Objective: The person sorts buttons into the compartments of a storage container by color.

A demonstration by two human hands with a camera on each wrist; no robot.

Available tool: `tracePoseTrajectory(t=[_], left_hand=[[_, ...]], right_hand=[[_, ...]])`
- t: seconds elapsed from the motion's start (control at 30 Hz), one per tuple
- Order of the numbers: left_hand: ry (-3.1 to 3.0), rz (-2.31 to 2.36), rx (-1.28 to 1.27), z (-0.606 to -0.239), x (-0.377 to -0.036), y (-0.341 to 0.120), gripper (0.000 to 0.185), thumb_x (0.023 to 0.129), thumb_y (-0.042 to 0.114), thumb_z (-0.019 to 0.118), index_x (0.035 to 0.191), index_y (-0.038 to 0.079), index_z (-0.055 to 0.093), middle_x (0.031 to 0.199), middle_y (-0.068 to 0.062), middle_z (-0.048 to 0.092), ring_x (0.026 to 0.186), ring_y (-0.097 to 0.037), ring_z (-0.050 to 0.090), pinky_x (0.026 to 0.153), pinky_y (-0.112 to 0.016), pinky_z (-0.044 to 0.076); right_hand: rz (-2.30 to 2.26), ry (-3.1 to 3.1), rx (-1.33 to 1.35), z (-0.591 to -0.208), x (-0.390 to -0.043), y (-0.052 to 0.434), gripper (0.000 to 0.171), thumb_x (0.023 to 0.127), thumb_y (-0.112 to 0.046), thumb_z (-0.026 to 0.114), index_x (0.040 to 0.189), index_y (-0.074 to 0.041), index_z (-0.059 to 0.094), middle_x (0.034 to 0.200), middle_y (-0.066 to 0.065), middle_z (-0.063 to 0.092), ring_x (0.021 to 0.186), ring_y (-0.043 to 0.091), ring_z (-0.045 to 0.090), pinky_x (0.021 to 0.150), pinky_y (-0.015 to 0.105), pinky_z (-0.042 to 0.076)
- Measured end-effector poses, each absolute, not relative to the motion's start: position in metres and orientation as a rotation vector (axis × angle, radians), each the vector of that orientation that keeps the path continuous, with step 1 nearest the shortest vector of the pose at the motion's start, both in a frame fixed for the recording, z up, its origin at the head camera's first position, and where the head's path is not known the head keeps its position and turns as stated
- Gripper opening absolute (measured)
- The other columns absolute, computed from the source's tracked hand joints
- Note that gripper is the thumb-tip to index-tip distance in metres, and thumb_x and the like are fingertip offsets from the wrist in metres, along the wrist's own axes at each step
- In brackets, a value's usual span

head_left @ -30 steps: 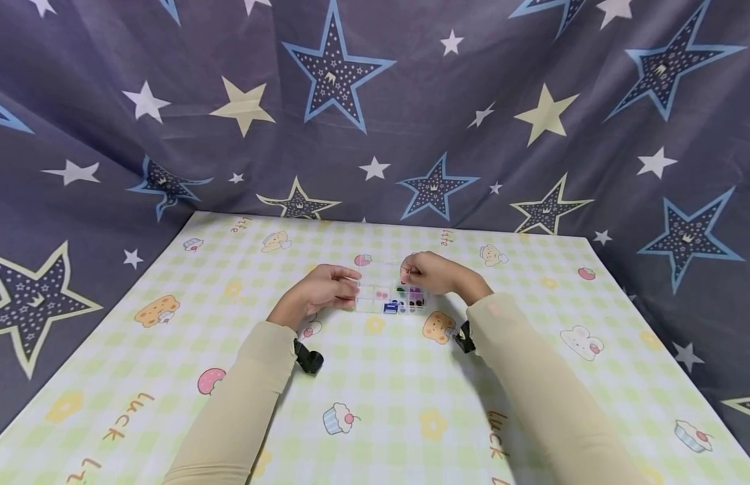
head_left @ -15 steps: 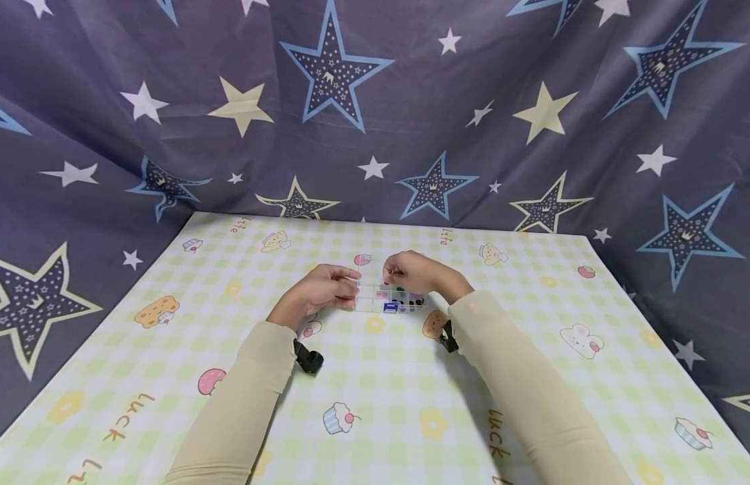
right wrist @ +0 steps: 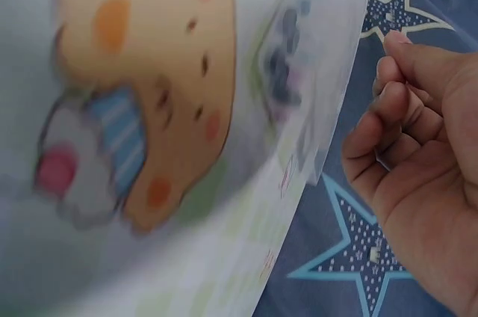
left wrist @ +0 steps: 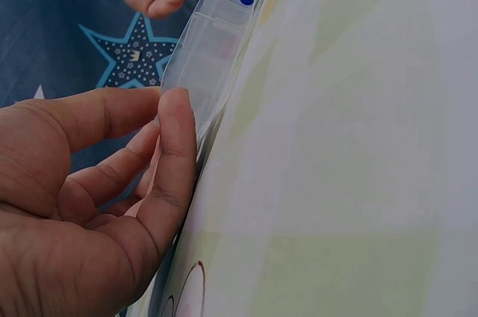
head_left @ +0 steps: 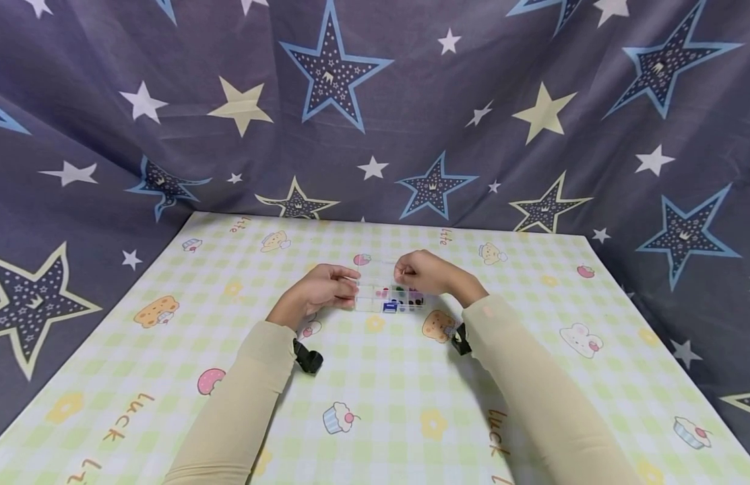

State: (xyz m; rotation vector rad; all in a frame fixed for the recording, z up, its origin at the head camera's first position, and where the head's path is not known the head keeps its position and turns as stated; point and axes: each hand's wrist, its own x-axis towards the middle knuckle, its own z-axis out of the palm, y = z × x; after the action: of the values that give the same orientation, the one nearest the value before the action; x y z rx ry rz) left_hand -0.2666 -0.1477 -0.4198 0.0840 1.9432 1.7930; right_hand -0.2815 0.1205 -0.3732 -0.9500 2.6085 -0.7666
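A clear plastic compartment box (head_left: 364,305) with a blue latch (head_left: 389,308) lies on the table, its clear lid (head_left: 377,271) raised at the back. Small pink, red, green, purple and dark bead-like pieces (head_left: 415,302) fill several compartments, mostly on the right. My left hand (head_left: 321,287) grips the box's left end between thumb and fingers, also close up in the left wrist view. Above the back right of the box is my right hand (head_left: 434,273). Its fingers are curled with thumb against index finger (right wrist: 396,93), and nothing shows between them in the right wrist view.
A checked, cartoon-printed cloth (head_left: 375,377) covers the table. Behind it hangs a dark star-patterned curtain (head_left: 375,121). Black camera straps (head_left: 308,358) sit on both wrists.
My right hand moved left over the middle compartments, then back a little to the right. A red piece at its fingertips now shows in a middle compartment. The left hand stayed still.
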Motion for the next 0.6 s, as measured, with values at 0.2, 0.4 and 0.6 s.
tracePoseTrajectory(t=[0.2,0.4,0.6], left_hand=[[1.947,1.785,0.079,-0.418,-0.266,-0.146,0.045,0.099,-0.005,0.062,0.143,-0.001,0.054,0.108,-0.013,0.063,0.084,-0.02,0.068,0.079,-0.031,0.063],[1.943,1.782,0.081,-0.416,-0.265,-0.146,0.046,0.099,-0.005,0.062,0.144,-0.001,0.053,0.109,-0.013,0.063,0.085,-0.021,0.068,0.08,-0.032,0.063],[1.95,1.78,0.072,-0.416,-0.264,-0.146,0.046,0.099,-0.005,0.062,0.144,-0.001,0.053,0.109,-0.013,0.062,0.084,-0.021,0.068,0.079,-0.031,0.063]], right_hand=[[-0.771,2.647,-0.932,-0.375,-0.278,0.15,0.012,0.1,-0.002,0.06,0.095,0.0,0.071,0.077,0.006,0.065,0.063,0.011,0.048,0.063,0.027,0.045],[-0.749,2.692,-0.892,-0.376,-0.272,0.186,0.011,0.099,-0.003,0.062,0.095,-0.001,0.072,0.077,0.008,0.066,0.064,0.011,0.048,0.064,0.027,0.045],[-0.702,2.69,-0.85,-0.374,-0.265,0.219,0.012,0.101,-0.005,0.063,0.101,0.0,0.073,0.079,0.005,0.065,0.065,0.012,0.047,0.067,0.03,0.046]])
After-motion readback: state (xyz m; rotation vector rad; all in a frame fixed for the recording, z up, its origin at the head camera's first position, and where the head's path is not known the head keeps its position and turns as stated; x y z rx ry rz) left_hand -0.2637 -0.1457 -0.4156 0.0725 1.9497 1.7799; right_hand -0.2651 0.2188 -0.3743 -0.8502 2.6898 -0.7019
